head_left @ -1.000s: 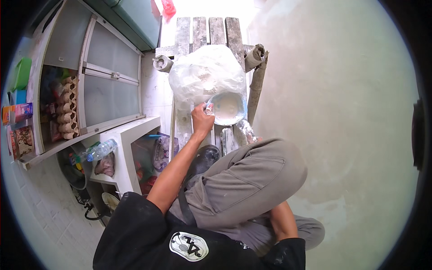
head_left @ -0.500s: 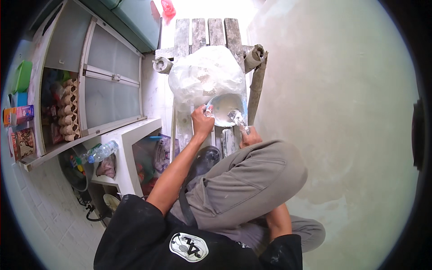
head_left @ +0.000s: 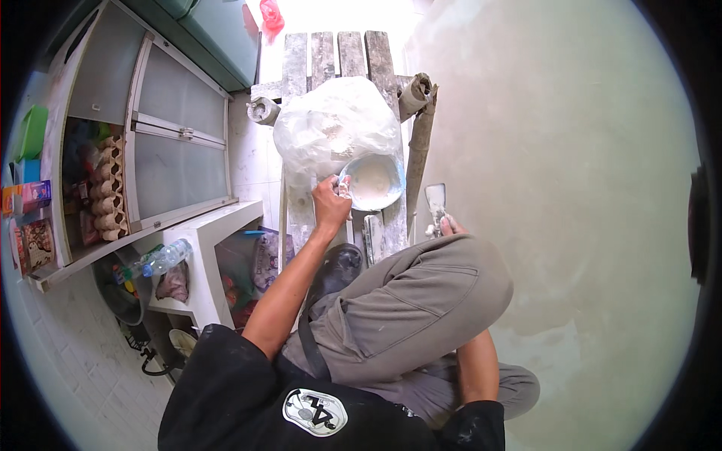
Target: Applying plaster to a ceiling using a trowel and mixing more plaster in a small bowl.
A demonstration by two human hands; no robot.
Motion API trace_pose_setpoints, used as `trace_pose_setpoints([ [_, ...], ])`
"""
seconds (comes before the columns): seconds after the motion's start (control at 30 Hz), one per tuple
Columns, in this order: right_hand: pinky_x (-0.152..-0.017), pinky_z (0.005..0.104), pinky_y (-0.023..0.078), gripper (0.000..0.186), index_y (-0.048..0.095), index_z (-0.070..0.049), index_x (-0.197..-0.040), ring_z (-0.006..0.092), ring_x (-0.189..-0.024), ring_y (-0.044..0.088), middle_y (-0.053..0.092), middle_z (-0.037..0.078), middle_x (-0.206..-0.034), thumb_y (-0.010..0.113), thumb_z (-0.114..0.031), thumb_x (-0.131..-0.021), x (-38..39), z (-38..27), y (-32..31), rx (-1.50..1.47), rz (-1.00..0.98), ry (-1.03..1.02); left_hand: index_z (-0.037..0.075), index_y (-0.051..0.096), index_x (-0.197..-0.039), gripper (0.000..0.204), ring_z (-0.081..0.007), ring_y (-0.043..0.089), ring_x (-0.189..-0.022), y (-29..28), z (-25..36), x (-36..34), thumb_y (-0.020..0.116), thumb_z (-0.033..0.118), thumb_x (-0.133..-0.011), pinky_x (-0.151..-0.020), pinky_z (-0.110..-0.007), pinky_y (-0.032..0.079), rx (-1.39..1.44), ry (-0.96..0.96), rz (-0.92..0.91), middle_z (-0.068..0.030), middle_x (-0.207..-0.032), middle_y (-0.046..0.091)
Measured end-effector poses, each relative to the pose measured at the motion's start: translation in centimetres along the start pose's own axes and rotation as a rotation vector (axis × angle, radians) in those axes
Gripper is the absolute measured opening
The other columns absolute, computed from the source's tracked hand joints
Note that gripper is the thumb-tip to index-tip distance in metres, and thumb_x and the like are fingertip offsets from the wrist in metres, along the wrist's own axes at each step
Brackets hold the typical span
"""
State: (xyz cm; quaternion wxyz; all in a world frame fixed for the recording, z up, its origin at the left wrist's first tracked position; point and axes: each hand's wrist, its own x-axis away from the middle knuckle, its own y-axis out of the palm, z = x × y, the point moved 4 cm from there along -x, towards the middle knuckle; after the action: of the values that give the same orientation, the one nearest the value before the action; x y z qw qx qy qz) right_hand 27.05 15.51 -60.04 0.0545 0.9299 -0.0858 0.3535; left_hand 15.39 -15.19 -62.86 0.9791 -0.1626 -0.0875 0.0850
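Observation:
My left hand (head_left: 332, 201) grips the near left edge of a light blue bowl (head_left: 401, 171), which holds a pale, wet, plaster-like paste. In my right hand (head_left: 453, 225), partly hidden behind my raised knee, is a putty knife (head_left: 435, 198) with a whitened blade pointing away from me. The knife is right of the bowl, apart from it, in front of the plastered wall (head_left: 556, 165). A crumpled, translucent plastic bag (head_left: 338, 113) with whitish material inside lies just beyond the bowl. Nearer to me, a flat, white-caked piece (head_left: 374, 234) rests on the planks.
Under the bowl and bag is a wooden slat scaffold (head_left: 351, 56) with round poles at its sides. A cabinet (head_left: 180, 158) with egg trays (head_left: 110, 188) stands at left, above a white ledge (head_left: 218, 225) and plastic bottles (head_left: 167, 258). A red bag (head_left: 271, 16) hangs far off.
My right hand has lifted the putty knife out of the bowl and moved it right, toward the wall. The left hand keeps its grip on the bowl. The view has shifted slightly.

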Motion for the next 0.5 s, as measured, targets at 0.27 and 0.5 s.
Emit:
trace_pose_setpoints([
  [0.27, -0.052, 0.0278, 0.043, 0.027, 0.072, 0.001, -0.106, 0.0076, -0.055, 0.052, 0.068, 0.003, -0.074, 0.062, -0.023, -0.101, -1.1, -4.6, 3.1, 0.415, 0.124, -0.295, -0.005, 0.064, -0.080, 0.022, -0.0369, 0.065, -0.057, -0.3, 2.8, 0.5, 0.065, 0.013, -0.093, -0.054, -0.044, 0.044, -0.084, -0.010, -0.062, -0.0247, -0.066, 0.062],
  [0.5, -0.066, 0.0343, 0.049, 0.020, 0.075, -0.006, -0.111, 0.0245, -0.068, 0.062, 0.069, 0.013, -0.083, 0.072, -0.016, -0.094, -1.4, -5.6, 6.2, 0.736, 0.183, -0.844, -0.004, 0.064, -0.084, 0.022, -0.0437, 0.063, -0.062, -0.2, 2.0, 0.2, 0.063, 0.015, -0.094, -0.057, -0.048, 0.044, -0.094, 0.056, -0.038, -0.0271, -0.068, 0.061],
])
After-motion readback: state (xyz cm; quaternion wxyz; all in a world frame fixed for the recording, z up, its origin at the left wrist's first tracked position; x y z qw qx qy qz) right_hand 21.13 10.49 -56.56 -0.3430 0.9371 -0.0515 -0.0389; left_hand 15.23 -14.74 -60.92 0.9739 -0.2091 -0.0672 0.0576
